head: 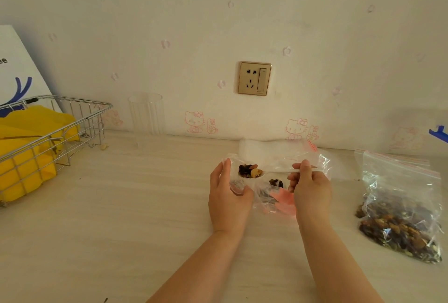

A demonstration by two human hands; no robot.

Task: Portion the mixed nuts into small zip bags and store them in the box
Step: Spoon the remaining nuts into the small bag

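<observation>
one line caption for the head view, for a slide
Right hand tips a spoonful of mixed nuts into a small zip bag that the left hand holds open.

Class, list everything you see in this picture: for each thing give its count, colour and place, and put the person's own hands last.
Small zip bag: one, clear with a red strip, centre of the table, held open.
Spoon: one, white, loaded with mixed nuts, at the small bag's mouth.
Large zip bag of nuts: one, clear, brown contents, right side of the table.
Empty zip bags: count unclear, clear, behind the hands by the wall.
Wire basket: one, silver, far left, holding something yellow.
Glass: one, clear, by the wall.
Wall socket: one, gold, on the wall.
Table: one, pale.
Left hand: grips the small bag's edge.
Right hand: pinches the spoon handle.
</observation>
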